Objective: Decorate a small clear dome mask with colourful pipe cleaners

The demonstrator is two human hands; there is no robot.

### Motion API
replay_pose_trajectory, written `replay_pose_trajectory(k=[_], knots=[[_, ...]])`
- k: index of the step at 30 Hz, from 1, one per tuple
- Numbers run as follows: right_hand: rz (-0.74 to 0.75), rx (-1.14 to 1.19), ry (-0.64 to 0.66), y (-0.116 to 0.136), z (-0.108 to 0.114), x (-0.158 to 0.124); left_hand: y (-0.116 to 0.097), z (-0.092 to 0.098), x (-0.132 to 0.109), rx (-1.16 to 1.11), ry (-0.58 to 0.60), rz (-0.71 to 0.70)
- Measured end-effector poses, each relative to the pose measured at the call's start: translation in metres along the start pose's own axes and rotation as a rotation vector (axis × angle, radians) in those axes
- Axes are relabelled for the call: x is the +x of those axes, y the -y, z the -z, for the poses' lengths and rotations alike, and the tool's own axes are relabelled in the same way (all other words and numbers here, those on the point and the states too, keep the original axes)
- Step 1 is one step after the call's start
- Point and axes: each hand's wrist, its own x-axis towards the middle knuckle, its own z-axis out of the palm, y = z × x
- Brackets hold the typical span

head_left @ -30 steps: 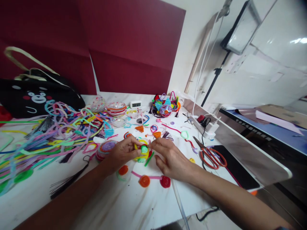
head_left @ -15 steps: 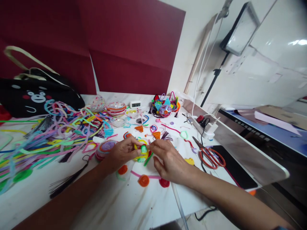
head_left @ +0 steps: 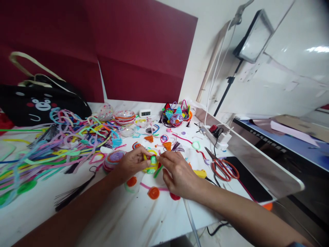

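Note:
My left hand is closed round a small yellow ring of pipe cleaner with a green coil in its middle, held just above the white table. My right hand pinches the same green coil from the right with thumb and forefinger. Below the hands lie an orange coil and a red coil joined by a pink stem, and another orange coil. A multicoloured coiled disc lies just left of my left hand.
A big heap of coloured pipe cleaners covers the table's left. Red-handled scissors and a yellow tool lie to the right, by a power strip. A black bag, clear bowls and a finished craft stand at the back.
Both hands stay on the green coil and yellow ring. My right hand has slid slightly left and now partly covers the red coil. The view has shifted a little.

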Motion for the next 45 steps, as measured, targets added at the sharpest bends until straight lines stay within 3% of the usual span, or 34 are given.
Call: replay_pose_trajectory(k=[9,13,17,21,26,31,45], knots=[[-0.059,0.120,0.006,-0.001,-0.001,-0.001,-0.001,0.000,0.001,-0.077,0.013,0.003],[-0.058,0.253,-0.051,-0.009,0.003,0.006,0.002,0.001,0.002,-0.081,0.023,0.012],[-0.156,0.346,-0.105,-0.020,0.008,0.020,0.001,0.002,0.002,-0.034,0.015,-0.003],[-0.258,0.451,-0.029,-0.032,0.007,0.037,-0.002,0.002,0.001,-0.003,0.013,-0.033],[-0.335,0.784,0.106,-0.046,-0.002,0.048,-0.003,0.001,0.002,-0.034,0.040,-0.022],[-0.406,1.035,0.153,-0.048,-0.004,0.052,-0.002,0.002,0.001,-0.084,0.071,-0.036],[-0.406,1.119,0.194,-0.050,-0.012,0.054,-0.005,0.002,0.001,-0.047,0.074,-0.020]])
